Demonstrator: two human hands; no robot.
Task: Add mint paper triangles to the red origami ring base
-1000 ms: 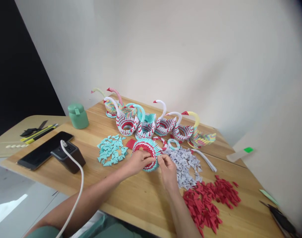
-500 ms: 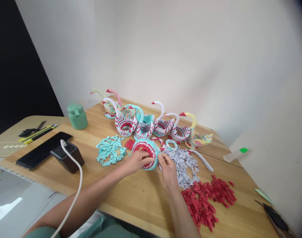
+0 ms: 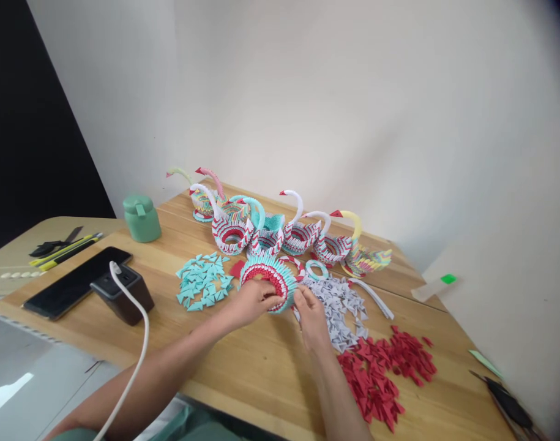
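Observation:
A folded-paper ring (image 3: 283,278) with turquoise outer points and red and white rows inside is held tilted above the table. My left hand (image 3: 256,301) reaches into its middle and grips the wall at the near side, fingers closed. At the right edge, my right hand (image 3: 313,315) pinches the turquoise rim between thumb and fingers; any small piece there is hidden. Loose turquoise paper triangles (image 3: 205,282) lie left of the ring. To the right are a heap of pale grey-white triangles (image 3: 341,309) and a heap of red ones (image 3: 376,373).
Several folded-paper swans (image 3: 300,233) stand in rows behind. A small paper ring (image 3: 317,269) and a loose white swan neck (image 3: 374,297) lie nearby. Left are a green jar (image 3: 142,218), a phone (image 3: 78,283) and a black power block (image 3: 122,294) with a white cable. Scissors (image 3: 509,398) lie far right.
The paper ring has tipped and shifted slightly left in my hands. Both hands keep nearly the same hold, and the whole view has moved a little.

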